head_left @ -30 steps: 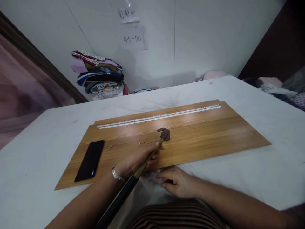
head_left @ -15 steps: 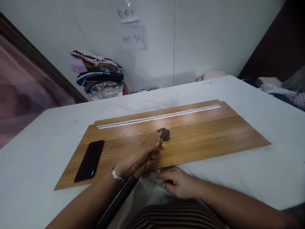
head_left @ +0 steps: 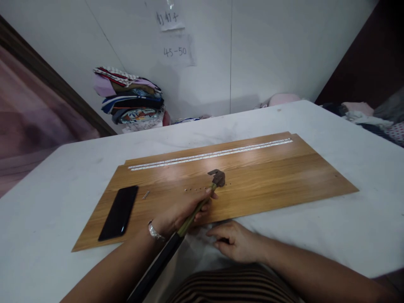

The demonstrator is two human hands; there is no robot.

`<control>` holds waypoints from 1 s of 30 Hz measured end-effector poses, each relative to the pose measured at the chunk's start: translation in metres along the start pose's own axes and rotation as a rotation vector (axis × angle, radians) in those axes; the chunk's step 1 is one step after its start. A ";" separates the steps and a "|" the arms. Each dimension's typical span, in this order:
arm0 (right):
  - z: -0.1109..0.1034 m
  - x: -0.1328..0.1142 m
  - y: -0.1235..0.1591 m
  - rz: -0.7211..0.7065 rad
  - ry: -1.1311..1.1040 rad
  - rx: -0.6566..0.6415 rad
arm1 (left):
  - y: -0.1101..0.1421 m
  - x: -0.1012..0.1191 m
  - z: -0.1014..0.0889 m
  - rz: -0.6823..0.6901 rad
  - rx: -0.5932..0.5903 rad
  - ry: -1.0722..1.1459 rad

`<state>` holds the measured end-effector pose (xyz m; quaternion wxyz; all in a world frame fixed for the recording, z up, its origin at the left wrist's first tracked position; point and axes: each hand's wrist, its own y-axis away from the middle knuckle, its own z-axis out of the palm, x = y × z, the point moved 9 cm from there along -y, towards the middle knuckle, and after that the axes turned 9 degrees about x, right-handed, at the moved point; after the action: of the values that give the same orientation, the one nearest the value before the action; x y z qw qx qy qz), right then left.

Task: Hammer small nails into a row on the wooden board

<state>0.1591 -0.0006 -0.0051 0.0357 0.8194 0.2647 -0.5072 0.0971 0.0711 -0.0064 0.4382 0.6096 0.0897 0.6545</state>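
Observation:
My left hand (head_left: 194,206) is closed round the upper shaft of a claw hammer (head_left: 191,219), just below its rusty head (head_left: 219,177). The hammer's black grip slants down along my left forearm. Beneath the head lies a wooden board (head_left: 268,172), with a row of small nail heads or holes (head_left: 190,189) partly hidden by my fingers. By the near edge of the board, my right hand (head_left: 235,240) rests with its index finger stretched out and other fingers loosely bent; nothing shows in it. Loose nails (head_left: 145,195) lie to the left.
A black phone (head_left: 119,213) lies on the board's left end. Two pale measuring strips (head_left: 211,154) run along its far side. The board sits on a white table (head_left: 356,223). Folded clothes (head_left: 131,99) are stacked behind, against a wall with handwritten paper notes (head_left: 175,50).

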 end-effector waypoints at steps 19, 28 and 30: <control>0.000 0.001 -0.001 0.000 0.018 0.013 | 0.004 0.005 0.003 0.009 -0.019 -0.001; 0.000 0.000 -0.001 0.005 0.014 -0.001 | -0.001 0.003 0.000 0.020 0.017 -0.031; 0.000 0.000 -0.001 0.003 -0.003 -0.002 | -0.002 0.000 -0.001 0.013 0.021 -0.037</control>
<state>0.1585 0.0008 -0.0052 0.0376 0.8191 0.2638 -0.5080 0.0970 0.0728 -0.0076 0.4293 0.6266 0.0845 0.6450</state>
